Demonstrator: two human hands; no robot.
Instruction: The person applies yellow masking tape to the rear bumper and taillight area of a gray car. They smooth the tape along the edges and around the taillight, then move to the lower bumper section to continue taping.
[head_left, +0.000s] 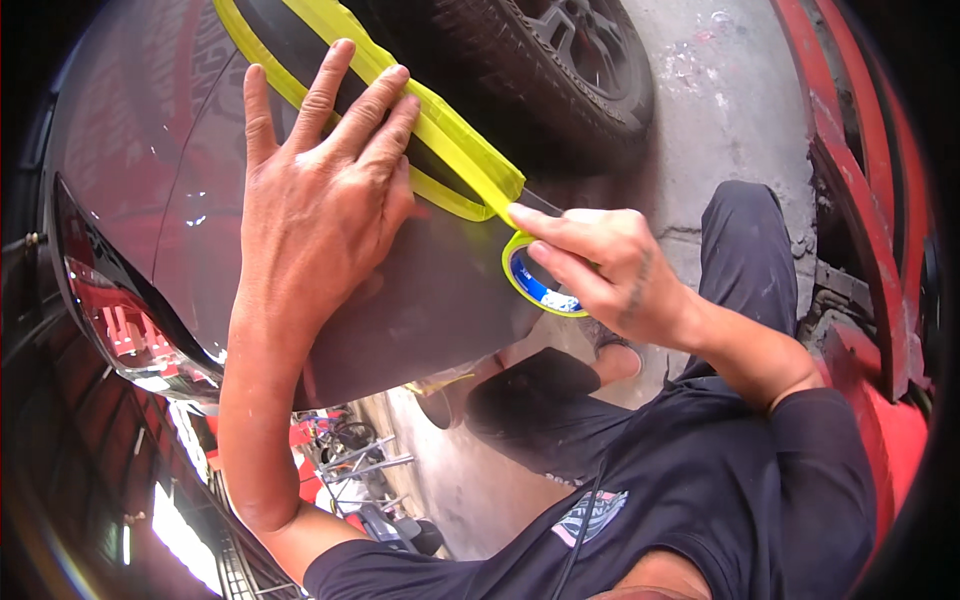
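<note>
My left hand (325, 180) lies with fingers spread on a car's dark grey body panel (420, 310), its fingertips over the wheel arch edge. Bright yellow-green masking tape (455, 135) runs along that edge, with another strip curving below it and a dark band between them. My right hand (600, 260) is closed on a roll of masking tape (540, 285) with a blue-printed core, just past the lower end of the taped arch. A length of tape stretches from the roll up to the strip on the arch. My right palm side is hidden.
The car's black tyre (540, 90) stands just beyond the arch. A headlight (140, 310) is at the left. Red metal framework (860, 170) rises at the right above the concrete floor (700, 120). Equipment (370, 480) sits behind, near my bent legs.
</note>
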